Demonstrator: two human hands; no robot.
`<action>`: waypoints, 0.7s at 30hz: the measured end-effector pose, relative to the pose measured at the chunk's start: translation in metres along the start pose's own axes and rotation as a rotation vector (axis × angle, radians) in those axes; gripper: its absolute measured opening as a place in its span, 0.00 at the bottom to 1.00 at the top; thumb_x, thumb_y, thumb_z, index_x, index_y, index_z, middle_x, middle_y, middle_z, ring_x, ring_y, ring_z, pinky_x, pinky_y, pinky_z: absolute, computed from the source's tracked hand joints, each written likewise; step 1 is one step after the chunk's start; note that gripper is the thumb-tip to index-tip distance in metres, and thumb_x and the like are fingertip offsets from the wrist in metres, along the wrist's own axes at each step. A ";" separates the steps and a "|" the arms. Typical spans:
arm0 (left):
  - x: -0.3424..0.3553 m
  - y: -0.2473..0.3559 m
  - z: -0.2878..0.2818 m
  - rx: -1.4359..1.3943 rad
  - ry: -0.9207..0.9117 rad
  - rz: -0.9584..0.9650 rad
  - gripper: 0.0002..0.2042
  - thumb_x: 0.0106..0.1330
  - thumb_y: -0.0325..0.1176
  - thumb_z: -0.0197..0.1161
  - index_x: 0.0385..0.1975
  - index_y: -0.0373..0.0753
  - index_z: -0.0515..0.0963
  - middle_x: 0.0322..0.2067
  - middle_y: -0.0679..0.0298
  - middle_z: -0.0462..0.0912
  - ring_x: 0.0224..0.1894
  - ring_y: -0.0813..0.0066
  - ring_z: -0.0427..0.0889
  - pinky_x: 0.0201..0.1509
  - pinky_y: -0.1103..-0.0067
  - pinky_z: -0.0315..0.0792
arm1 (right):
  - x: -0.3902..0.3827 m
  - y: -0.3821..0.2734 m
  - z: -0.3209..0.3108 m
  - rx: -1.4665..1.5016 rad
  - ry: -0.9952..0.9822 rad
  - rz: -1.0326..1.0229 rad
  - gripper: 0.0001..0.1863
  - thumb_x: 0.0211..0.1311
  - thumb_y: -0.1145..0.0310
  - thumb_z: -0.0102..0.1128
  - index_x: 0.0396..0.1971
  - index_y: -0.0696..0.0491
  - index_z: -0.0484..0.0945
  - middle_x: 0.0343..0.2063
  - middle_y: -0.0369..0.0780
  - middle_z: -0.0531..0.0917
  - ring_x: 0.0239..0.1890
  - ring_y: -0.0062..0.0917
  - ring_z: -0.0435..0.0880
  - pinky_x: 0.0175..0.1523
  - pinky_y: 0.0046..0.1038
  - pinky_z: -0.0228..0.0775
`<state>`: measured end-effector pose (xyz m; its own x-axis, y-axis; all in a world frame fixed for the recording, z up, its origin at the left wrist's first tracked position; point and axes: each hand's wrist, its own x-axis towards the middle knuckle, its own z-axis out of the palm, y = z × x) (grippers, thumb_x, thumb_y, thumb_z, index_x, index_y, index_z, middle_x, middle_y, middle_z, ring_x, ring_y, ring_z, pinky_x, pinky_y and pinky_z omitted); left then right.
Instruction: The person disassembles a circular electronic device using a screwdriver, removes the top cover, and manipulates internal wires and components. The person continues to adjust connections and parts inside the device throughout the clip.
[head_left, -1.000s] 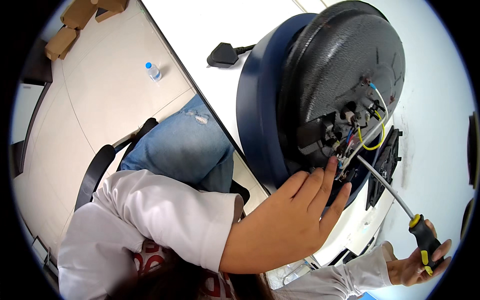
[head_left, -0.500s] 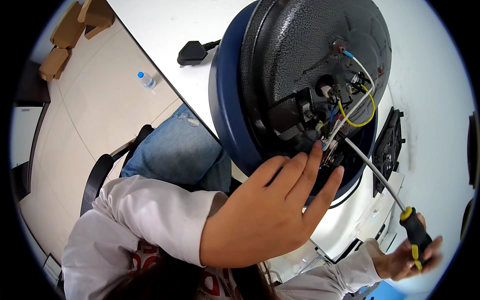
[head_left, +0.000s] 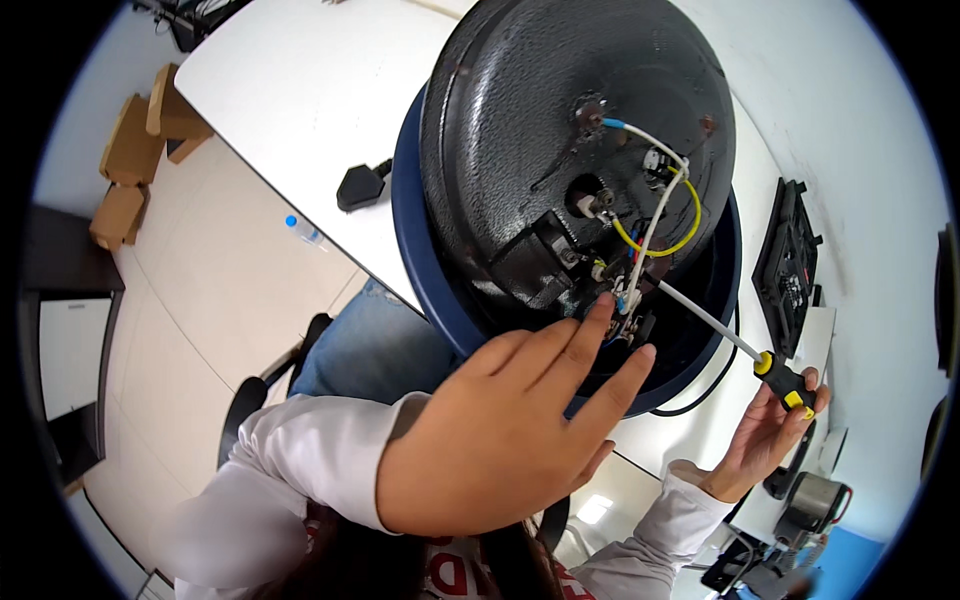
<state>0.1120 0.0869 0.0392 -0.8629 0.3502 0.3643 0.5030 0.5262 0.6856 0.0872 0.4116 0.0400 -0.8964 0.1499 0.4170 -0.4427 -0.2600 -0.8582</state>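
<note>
A black, textured round metal shell (head_left: 520,110) is tipped up in a dark blue round housing (head_left: 415,240). White wire (head_left: 655,215) and yellow wire (head_left: 690,225) run between terminals on its surface. My left hand (head_left: 490,430) reaches in with fingers stretched and apart, two fingertips at the wire connectors near the lower edge; what lies beneath them is partly hidden. My right hand (head_left: 765,430) grips the black and yellow handle of a screwdriver (head_left: 710,320). Its tip reaches among the wires beside my left fingertips; the exact contact point is hidden.
The housing stands on a white table (head_left: 290,90), with a black plug (head_left: 360,187) to its left. An open black tool case (head_left: 785,265) lies at the right by the wall. A bottle (head_left: 305,232) and cardboard boxes (head_left: 130,150) are on the floor side.
The view has shifted, showing more table at the upper left. My right hand and the screwdriver handle sit higher and closer to the housing. My left fingers stay at the connectors.
</note>
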 end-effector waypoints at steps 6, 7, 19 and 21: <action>0.009 -0.017 -0.031 0.019 0.080 -0.019 0.17 0.48 0.23 0.68 0.40 0.38 0.79 0.41 0.60 0.84 0.44 0.59 0.80 0.46 0.71 0.74 | -0.031 -0.014 0.020 -0.233 0.116 -0.126 0.29 0.57 0.61 0.69 0.56 0.38 0.64 0.53 0.43 0.73 0.50 0.46 0.81 0.56 0.45 0.77; 0.011 -0.019 -0.035 0.046 0.107 0.021 0.16 0.47 0.23 0.67 0.39 0.38 0.80 0.41 0.60 0.84 0.43 0.60 0.80 0.45 0.71 0.74 | -0.031 -0.016 0.023 -0.271 0.114 -0.148 0.28 0.56 0.60 0.69 0.55 0.38 0.65 0.52 0.42 0.73 0.50 0.45 0.82 0.55 0.44 0.78; 0.105 -0.045 -0.056 0.462 -0.123 0.592 0.11 0.46 0.26 0.64 0.31 0.47 0.86 0.70 0.57 0.55 0.70 0.47 0.50 0.69 0.48 0.49 | -0.023 -0.053 0.060 -0.376 -0.362 -0.236 0.19 0.56 0.59 0.68 0.45 0.28 0.69 0.45 0.35 0.68 0.52 0.50 0.77 0.50 0.51 0.82; 0.110 -0.049 -0.055 0.443 -0.163 0.662 0.10 0.48 0.28 0.63 0.30 0.47 0.86 0.70 0.58 0.55 0.71 0.46 0.50 0.70 0.44 0.45 | -0.017 -0.056 0.058 -0.394 -0.393 -0.221 0.18 0.58 0.60 0.66 0.44 0.29 0.69 0.45 0.36 0.67 0.53 0.50 0.76 0.51 0.50 0.81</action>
<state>-0.0108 0.0568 0.0807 -0.3793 0.7868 0.4869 0.9085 0.4165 0.0347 0.1262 0.3683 0.0983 -0.7574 -0.2234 0.6136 -0.6462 0.1218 -0.7534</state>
